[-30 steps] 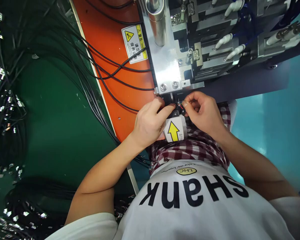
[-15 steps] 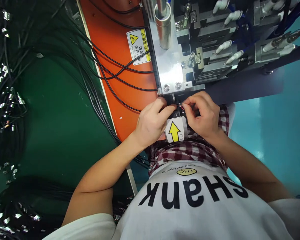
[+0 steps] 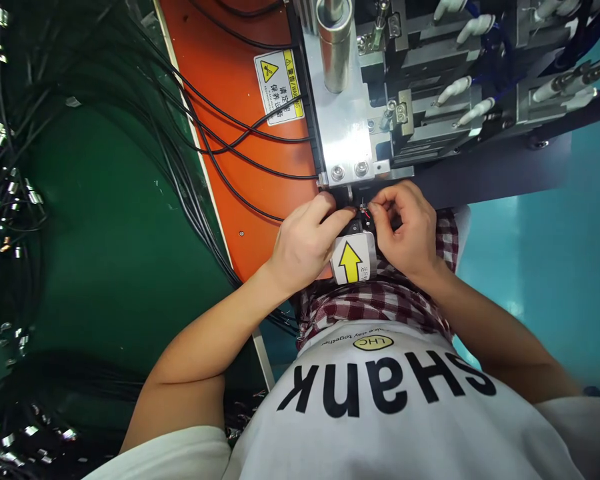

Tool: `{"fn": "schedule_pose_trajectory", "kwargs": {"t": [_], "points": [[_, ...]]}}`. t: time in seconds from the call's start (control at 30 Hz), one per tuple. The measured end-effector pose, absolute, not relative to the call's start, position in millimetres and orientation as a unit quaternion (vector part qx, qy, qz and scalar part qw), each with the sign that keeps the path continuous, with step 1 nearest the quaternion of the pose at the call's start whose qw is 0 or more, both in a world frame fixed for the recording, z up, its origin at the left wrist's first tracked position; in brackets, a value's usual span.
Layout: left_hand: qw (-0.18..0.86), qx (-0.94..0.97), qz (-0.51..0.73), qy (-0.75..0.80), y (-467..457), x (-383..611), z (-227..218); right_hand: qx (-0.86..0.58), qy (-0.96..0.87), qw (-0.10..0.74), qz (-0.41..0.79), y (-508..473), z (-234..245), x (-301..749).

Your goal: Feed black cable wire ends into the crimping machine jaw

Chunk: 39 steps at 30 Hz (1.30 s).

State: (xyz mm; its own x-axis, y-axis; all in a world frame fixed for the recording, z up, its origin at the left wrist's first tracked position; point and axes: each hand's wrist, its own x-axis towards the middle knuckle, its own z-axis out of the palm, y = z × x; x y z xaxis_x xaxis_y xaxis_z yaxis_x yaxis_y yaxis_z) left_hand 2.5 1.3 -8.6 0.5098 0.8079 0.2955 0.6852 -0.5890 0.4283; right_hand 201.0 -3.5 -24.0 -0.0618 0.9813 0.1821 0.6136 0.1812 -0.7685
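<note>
My left hand (image 3: 307,240) is closed at the machine's front edge, thumb and index finger pinched together. A black cable (image 3: 253,205) runs in under that hand; the stretch inside the fingers is hidden. Just past the left fingertips, thin wires (image 3: 365,212), one of them red, show in the gap between my hands. My right hand (image 3: 405,230) is closed in a pinch, its fingertips at these fine wires. Below the fingers sits a small black block (image 3: 354,228), and under it a white label with a yellow arrow (image 3: 351,261).
Several black cables cross the orange machine top (image 3: 250,257), which bears a warning sticker (image 3: 280,87). A metal plate with a cylinder (image 3: 336,60) rises beyond my hands. White pneumatic fittings (image 3: 475,30) stand at right. Bundles of cables with shiny ends (image 3: 10,180) lie on the green table (image 3: 115,267).
The view has shifted slightly, so the machine sits a little further right and up. Both hands keep nearly the same place and grip; the red wire between them shows slightly more.
</note>
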Motion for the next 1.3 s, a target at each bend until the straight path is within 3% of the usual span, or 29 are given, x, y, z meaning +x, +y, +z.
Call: {"fn": "schedule_pose_trajectory", "kwargs": {"t": [0.13, 0.33, 0.57, 0.7, 0.93, 1.0, 1.17, 1.3], "points": [[0.155, 0.855, 0.226, 0.441, 1, 2, -7, -0.598, -0.65, 0.362, 0.298, -4, -26, 202], [0.154, 0.859, 0.235, 0.429, 1, 2, -5, -0.595, -0.544, 0.352, 0.475, -2, -24, 207], [0.157, 0.861, 0.24, 0.419, 1, 3, -2, -0.594, -0.626, 0.385, 0.326, 0, -7, 198], [0.157, 0.867, 0.233, 0.412, 2, 0, -2, -0.599, -0.637, 0.374, 0.308, -1, -9, 202], [0.115, 0.887, 0.203, 0.398, 5, -1, -2, -0.594, -0.458, 0.338, 0.569, 10, -27, 207], [0.112, 0.887, 0.196, 0.402, 5, -1, -2, -0.585, -0.434, 0.342, 0.594, 8, -27, 210], [0.097, 0.891, 0.198, 0.396, 5, -1, -1, -0.602, -0.552, 0.402, 0.414, -14, -22, 210], [0.075, 0.894, 0.206, 0.39, 5, 0, 0, -0.571, -0.668, 0.389, 0.277, -20, -24, 207]]}}
